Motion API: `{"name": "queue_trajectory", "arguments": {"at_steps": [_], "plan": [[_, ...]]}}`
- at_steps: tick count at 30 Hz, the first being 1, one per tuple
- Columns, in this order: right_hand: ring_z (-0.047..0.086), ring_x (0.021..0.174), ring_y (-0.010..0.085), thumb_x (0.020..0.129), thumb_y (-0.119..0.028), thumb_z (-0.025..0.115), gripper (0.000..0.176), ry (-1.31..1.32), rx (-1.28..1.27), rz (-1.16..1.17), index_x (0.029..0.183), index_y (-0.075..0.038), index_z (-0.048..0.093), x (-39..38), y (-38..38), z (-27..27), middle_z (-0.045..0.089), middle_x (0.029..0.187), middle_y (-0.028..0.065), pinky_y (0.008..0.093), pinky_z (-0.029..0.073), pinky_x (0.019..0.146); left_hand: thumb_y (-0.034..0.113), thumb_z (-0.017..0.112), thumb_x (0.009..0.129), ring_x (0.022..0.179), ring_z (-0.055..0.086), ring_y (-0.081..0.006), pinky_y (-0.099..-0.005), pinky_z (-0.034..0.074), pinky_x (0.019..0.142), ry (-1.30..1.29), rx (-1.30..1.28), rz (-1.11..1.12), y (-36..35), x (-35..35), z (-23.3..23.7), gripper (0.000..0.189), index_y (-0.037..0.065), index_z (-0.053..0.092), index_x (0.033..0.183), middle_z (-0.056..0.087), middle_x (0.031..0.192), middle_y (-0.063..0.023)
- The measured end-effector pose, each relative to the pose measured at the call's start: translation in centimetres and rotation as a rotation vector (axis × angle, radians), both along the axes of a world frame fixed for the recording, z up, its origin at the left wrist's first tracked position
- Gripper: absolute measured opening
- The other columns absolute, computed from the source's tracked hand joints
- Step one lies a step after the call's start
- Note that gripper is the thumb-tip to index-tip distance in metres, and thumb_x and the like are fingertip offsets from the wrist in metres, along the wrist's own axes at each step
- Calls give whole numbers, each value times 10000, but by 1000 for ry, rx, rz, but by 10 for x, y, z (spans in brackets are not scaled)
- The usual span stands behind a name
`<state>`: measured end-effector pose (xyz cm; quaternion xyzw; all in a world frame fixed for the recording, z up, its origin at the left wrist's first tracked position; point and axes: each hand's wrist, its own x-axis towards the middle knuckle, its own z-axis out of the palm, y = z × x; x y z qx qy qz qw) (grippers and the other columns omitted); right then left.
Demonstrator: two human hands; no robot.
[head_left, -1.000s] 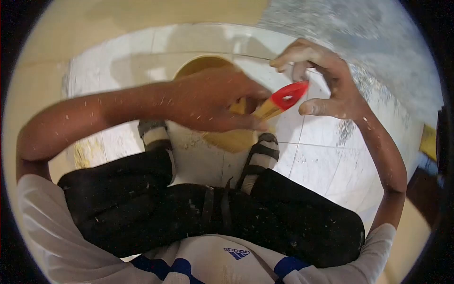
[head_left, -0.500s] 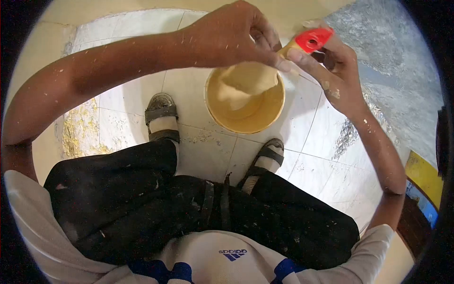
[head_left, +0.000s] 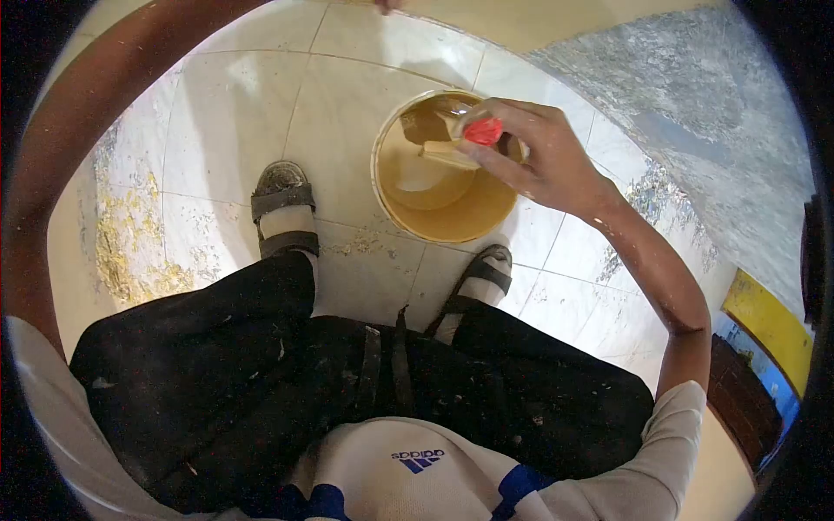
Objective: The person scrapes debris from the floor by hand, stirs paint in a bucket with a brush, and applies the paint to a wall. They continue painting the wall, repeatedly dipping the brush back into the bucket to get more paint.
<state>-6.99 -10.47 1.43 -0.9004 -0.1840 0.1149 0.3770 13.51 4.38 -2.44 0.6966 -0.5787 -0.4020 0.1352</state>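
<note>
My right hand (head_left: 534,152) is closed around what looks like a paintbrush (head_left: 482,131) with a red handle end. Its beige-coated head (head_left: 447,156) points left, over the mouth of a round bucket (head_left: 447,233). The bucket stands on the floor between my feet and has pale beige paint inside, streaked up its wall. Most of my left hand (head_left: 387,4) is cut off by the top edge, with only a bit of its fingers showing near the wall.
White floor tiles (head_left: 234,113) carry yellow and grey paint flecks. Grey patchy wall surface (head_left: 669,95) rises at upper right. My sandalled feet (head_left: 282,208) flank the bucket. A yellow and blue object (head_left: 764,326) is at the right edge.
My left hand has left the paintbrush and moved up, mostly out of view. My right hand has lowered the paintbrush down and left, over the bucket.
</note>
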Motion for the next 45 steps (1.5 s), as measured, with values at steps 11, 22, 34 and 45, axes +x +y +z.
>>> {"name": "queue_trajectory", "arguments": {"at_steps": [11, 22, 34, 45], "plan": [[622, 985, 362, 954, -216, 574, 249, 11, -223, 188, 1090, -10, 611, 5, 19, -49, 645, 1072, 186, 440, 490, 924, 598, 490, 929, 1071, 595, -357, -469, 464, 886, -210, 123, -117, -19, 3, -35, 645, -13, 616, 1095, 627, 1133, -247], [618, 1018, 362, 956, -225, 571, 286, 128, -281, 206, 1140, -9, 613, -1, 16, -61, 625, 1141, 201, 443, 487, 945, 393, 495, 940, 1016, 614, -354, -467, 467, 853, -200, -25, -264, -46, -31, -25, 410, 13, 618, 1029, 640, 1083, -234], [651, 736, 146, 962, -250, 618, 249, 260, 191, -214, 1027, -17, 675, 1, -6, -32, 694, 873, 105, 301, 519, 678, 402, 518, 954, 863, 632, -260, -391, 486, 805, -115, -83, -87, -31, -26, -28, 397, 38, 640, 1056, 645, 911, -159], [634, 733, 130, 1000, -388, 522, 425, 412, 701, -526, 972, 18, 644, -3, -41, -35, 661, 851, 74, 266, 524, 625, 422, 415, 1012, 655, 634, -202, -356, 509, 674, -36, 50, -103, -21, -19, -19, 423, 49, 612, 982, 632, 711, -80]]}}
